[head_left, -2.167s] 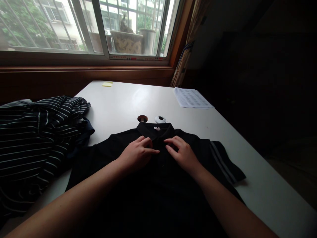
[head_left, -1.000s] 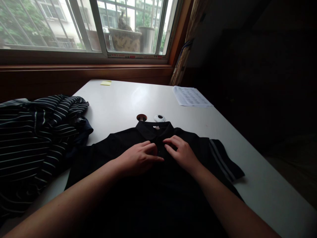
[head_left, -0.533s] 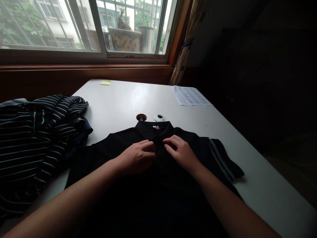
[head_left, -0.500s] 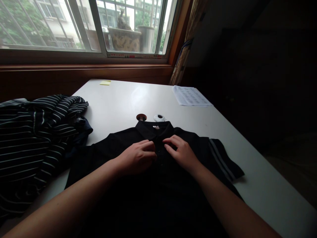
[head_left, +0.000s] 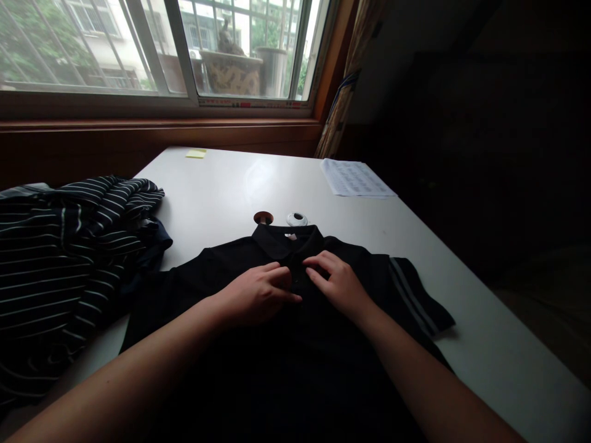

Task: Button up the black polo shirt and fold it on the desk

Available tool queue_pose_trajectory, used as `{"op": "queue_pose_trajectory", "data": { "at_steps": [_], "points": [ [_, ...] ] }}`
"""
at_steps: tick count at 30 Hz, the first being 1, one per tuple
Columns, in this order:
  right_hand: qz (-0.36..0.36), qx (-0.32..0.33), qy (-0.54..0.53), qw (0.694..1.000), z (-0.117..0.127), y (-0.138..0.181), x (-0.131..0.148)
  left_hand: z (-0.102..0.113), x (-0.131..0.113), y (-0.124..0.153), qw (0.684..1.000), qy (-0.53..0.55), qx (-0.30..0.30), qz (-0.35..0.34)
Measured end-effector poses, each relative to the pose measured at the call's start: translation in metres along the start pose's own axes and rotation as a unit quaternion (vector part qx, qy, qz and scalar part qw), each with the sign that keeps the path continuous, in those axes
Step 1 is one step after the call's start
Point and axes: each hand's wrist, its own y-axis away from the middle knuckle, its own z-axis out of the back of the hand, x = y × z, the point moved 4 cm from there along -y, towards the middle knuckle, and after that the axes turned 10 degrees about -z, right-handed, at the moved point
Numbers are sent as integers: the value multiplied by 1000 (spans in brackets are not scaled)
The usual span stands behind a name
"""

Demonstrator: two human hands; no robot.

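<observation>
A black short-sleeved polo shirt (head_left: 258,246) lies spread front up, its collar away from me and grey stripes on the right sleeve. My left hand (head_left: 261,294) rests on the chest left of the button placket. Its thumb points out toward the placket, apart from the bent index finger; the other fingers are curled and partly hidden. Just right of the placket, my right hand (head_left: 339,284) touches the cloth below the collar with fingertips, thumb and index finger parted. Neither hand visibly grips anything.
A heap of black-and-white striped clothing (head_left: 60,246) lies at the left. The white table (head_left: 221,191) has a round cable hole (head_left: 263,218) and a white ring-shaped cover (head_left: 297,219) beyond the collar. Printed sheets (head_left: 357,178) and a yellow sticky note (head_left: 196,154) lie farther back, near the window.
My left thumb has stretched out to the right, away from the curled fingers, toward the placket. My right hand and the polo shirt have stayed in place.
</observation>
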Motion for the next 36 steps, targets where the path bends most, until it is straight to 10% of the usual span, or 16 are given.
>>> {"op": "queue_pose_trajectory", "data": {
  "at_steps": [13,20,36],
  "points": [
    [48,-6,-34,998,0,7,11,6,25,6,974,-58,-113,185],
    [83,6,93,992,-11,8,11,3,24,3,978,-65,-107,169],
    [38,-93,20,995,8,2,4,2,21,1,976,-95,-72,184]
  ]
}}
